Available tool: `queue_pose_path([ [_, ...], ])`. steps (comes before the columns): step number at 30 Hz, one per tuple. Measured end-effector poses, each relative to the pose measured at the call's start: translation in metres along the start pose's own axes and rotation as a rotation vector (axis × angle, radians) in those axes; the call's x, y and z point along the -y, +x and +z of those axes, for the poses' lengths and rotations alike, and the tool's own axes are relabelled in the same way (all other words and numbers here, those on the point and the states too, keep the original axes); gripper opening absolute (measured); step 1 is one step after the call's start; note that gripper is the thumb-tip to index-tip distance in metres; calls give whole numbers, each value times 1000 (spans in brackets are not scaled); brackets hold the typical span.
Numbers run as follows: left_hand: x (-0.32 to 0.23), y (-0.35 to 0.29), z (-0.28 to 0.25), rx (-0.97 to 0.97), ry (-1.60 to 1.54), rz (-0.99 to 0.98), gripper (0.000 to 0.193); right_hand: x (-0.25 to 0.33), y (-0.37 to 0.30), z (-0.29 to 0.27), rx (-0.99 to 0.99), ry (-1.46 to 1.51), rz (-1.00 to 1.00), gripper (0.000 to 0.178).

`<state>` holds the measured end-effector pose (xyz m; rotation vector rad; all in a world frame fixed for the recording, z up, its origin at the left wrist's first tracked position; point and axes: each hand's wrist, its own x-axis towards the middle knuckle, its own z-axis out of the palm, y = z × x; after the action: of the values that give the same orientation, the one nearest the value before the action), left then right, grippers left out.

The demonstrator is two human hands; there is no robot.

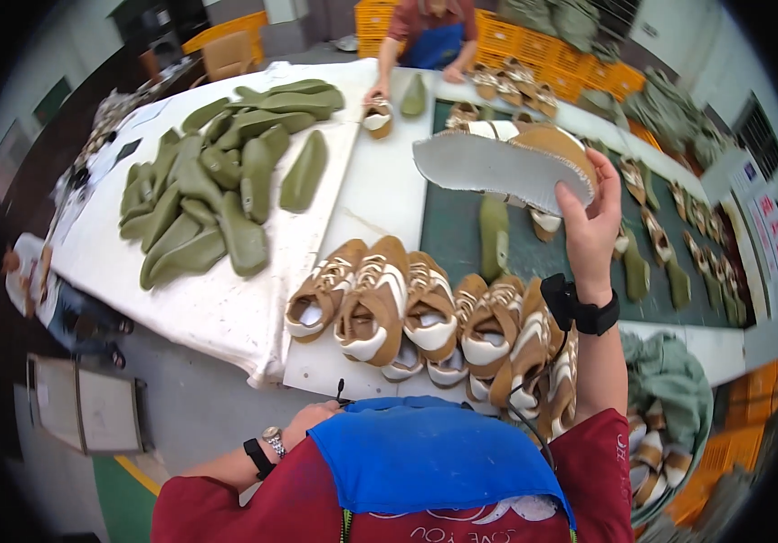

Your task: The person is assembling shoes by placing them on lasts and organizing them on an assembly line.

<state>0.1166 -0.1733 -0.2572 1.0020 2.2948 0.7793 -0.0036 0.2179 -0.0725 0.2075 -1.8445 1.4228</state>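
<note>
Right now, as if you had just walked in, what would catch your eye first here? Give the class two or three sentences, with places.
The heap of green foot shapes on the white cloth at left stands out first. Then the shoe gripped in the raised right hand, its grey underside showing, over the dark green mat. Brown-and-white shoes crowd the table's near edge, by the blue apron.

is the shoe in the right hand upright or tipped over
Tipped: the shoe is held on its side in the right hand, its grey underside facing the camera and its tan upper turned away.
</note>
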Motion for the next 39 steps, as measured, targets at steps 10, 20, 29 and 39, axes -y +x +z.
queue_pose_path([
  [10,46,-91,91,-300,212,-144,17,-102,55,114,144,-288,-92,45],
  [20,8,-123,88,-453,-405,-153,12,-127,96,178,229,-155,-2,46],
  [29,159,-103,143,222,20,-43,34,-238,93,145,37,-448,101,48],
  [39,70,39,-169,14,16,-148,39,-292,82,201,425,-838,-226,79],
])
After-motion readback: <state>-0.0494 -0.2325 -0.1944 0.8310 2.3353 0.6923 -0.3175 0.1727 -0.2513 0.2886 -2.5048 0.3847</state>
